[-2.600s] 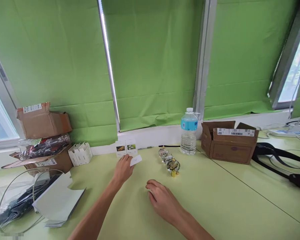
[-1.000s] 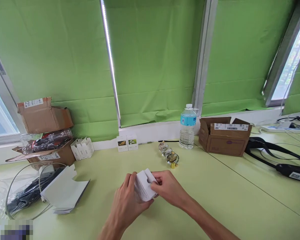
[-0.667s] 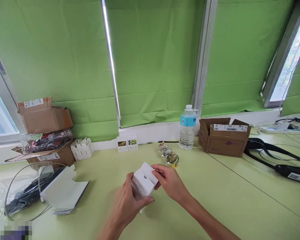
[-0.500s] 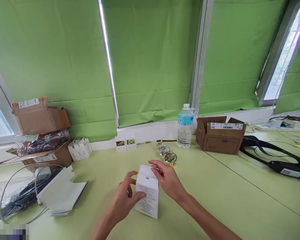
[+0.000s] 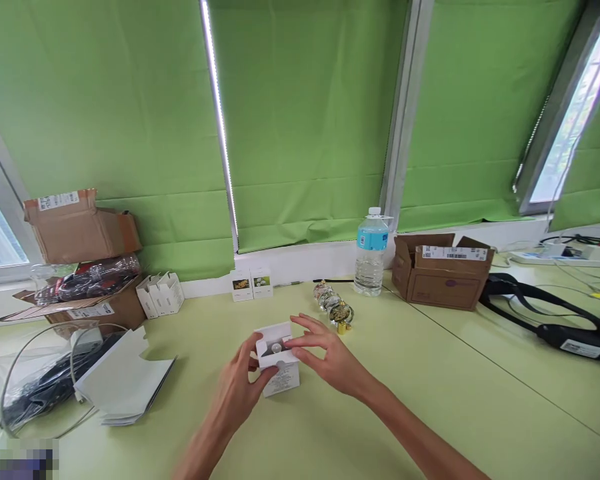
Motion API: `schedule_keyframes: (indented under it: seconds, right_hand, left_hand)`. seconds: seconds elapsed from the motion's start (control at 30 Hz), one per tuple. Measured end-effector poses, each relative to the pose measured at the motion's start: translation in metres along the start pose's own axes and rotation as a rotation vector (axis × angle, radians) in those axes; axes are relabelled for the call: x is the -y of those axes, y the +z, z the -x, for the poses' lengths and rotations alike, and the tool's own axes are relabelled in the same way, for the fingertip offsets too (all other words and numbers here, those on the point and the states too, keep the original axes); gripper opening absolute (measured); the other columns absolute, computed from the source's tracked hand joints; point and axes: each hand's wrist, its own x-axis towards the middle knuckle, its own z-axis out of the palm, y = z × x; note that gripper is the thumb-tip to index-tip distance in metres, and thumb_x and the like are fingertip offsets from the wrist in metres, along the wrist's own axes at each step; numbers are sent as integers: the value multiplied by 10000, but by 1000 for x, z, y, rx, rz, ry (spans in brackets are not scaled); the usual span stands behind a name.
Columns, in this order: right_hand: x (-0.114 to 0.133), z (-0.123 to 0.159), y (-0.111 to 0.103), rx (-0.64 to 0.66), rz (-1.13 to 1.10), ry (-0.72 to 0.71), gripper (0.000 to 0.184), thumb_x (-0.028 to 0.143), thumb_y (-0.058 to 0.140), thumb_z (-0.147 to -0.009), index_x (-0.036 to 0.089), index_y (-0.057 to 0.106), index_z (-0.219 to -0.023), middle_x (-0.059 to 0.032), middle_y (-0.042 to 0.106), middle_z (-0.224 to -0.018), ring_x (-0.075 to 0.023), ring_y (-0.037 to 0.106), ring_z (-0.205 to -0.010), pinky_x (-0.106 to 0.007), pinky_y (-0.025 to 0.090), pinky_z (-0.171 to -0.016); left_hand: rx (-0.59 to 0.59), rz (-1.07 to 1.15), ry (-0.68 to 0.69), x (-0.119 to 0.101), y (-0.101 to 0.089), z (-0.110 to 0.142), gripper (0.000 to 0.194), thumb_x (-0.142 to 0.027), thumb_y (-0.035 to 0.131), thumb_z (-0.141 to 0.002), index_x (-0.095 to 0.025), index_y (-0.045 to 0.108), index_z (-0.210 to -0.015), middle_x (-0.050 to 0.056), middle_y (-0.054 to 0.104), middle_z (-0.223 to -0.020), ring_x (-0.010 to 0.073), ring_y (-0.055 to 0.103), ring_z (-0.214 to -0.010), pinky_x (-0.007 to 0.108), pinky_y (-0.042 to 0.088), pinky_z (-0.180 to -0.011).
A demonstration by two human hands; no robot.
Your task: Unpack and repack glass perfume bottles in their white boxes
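A small white carton (image 5: 281,381) stands upright in your left hand (image 5: 235,375), its top flap (image 5: 273,332) raised around a small silvery round object (image 5: 277,347) that shows inside. Fine dark print covers the carton's front panel. The carton is left of the water bottle (image 5: 371,267) and nearer you, with your right hand (image 5: 327,353) spread beside it, fingers (image 5: 300,342) reaching across its top.

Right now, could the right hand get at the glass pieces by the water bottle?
Probably yes: the right hand is close to the glass pieces with nothing between them, though its fingers are at the white box.
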Motion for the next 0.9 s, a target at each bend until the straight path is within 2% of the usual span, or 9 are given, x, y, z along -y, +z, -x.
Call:
schedule_keyframes:
  seconds: [0.17, 0.3, 0.4, 0.5, 0.57, 0.67, 0.73, 0.8, 0.9]
  right_hand:
    - [5, 5, 4, 82, 113, -69, 353, 323, 514, -911, 329, 616, -1248, -17, 365, -1506, -256, 215, -1423, -513, 265, -1128]
    - [13, 7, 3, 81, 207, -111, 281, 312, 501, -913, 304, 670, -1137, -10, 334, -1518, -279, 176, -1432, -520, 289, -1115]
    - [14, 6, 3, -49, 275, -127, 201, 358, 557, -882, 259, 661, -1024, -41, 414, -1463, -272, 249, -1404, -490, 307, -1108]
    - [9, 3, 5, -146, 267, -57, 185, 405, 589, -854, 236, 640, -908, -69, 498, -1381, -273, 331, -1358, -474, 328, -1087]
    - [3, 1, 8, -156, 166, 30, 204, 423, 594, -841, 226, 634, -872, -85, 550, -1313, -274, 423, -1291, -450, 380, -1042]
    - [-3, -1, 11, -96, -78, 187, 238, 434, 566, -849, 203, 618, -878, -99, 599, -1232, -250, 611, -1051, -393, 491, -891]
    - [-3, -1, 11, -68, -150, 235, 231, 422, 561, -853, 197, 610, -872, -96, 608, -1210, -235, 644, -961, -379, 512, -839]
    - [-1, 0, 10, -117, -52, 176, 187, 389, 595, -839, 205, 620, -862, -88, 592, -1224, -255, 595, -1063, -401, 479, -901]
    - [8, 5, 12, -244, 237, -47, 107, 300, 580, -865, 220, 651, -860, -88, 561, -1235, -274, 482, -1185, -430, 416, -972]
  left_hand:
    - [120, -160, 159, -8, -13, 0, 440, -263, 540, -859, -365, 477, -1281, 24, 547, -1286, 152, 670, -850, 280, 547, -732]
    - [120, -168, 126, -11, -16, 1, 362, -281, 550, -849, -347, 526, -1203, 19, 590, -1218, 162, 678, -833, 287, 550, -715]
    - [65, -72, 6, -4, -10, 2, 332, -357, 594, -822, -293, 497, -1133, 30, 653, -1112, 189, 694, -831, 327, 551, -727]
    - [-19, 76, -96, 3, -2, 1, 385, -387, 660, -756, -262, 447, -1051, 5, 715, -905, 204, 710, -816, 344, 550, -746]
    - [-64, 184, -111, 4, 2, 0, 407, -384, 680, -728, -255, 419, -1012, -11, 726, -836, 195, 717, -784, 340, 554, -751]
    - [-93, 252, -97, 4, 7, 0, 431, -396, 679, -714, -252, 403, -1012, -22, 726, -791, 189, 721, -748, 347, 563, -750]
    - [-105, 245, -87, 5, 9, 0, 445, -405, 676, -711, -252, 407, -1029, -25, 721, -781, 192, 721, -741, 352, 565, -746]
    - [-111, 222, -78, 7, 10, 1, 451, -395, 675, -718, -252, 409, -1052, -27, 717, -778, 192, 720, -739, 346, 561, -739]
    - [-101, 148, -54, 11, 10, 3, 435, -363, 661, -753, -255, 407, -1089, -27, 712, -795, 191, 718, -763, 331, 549, -733]
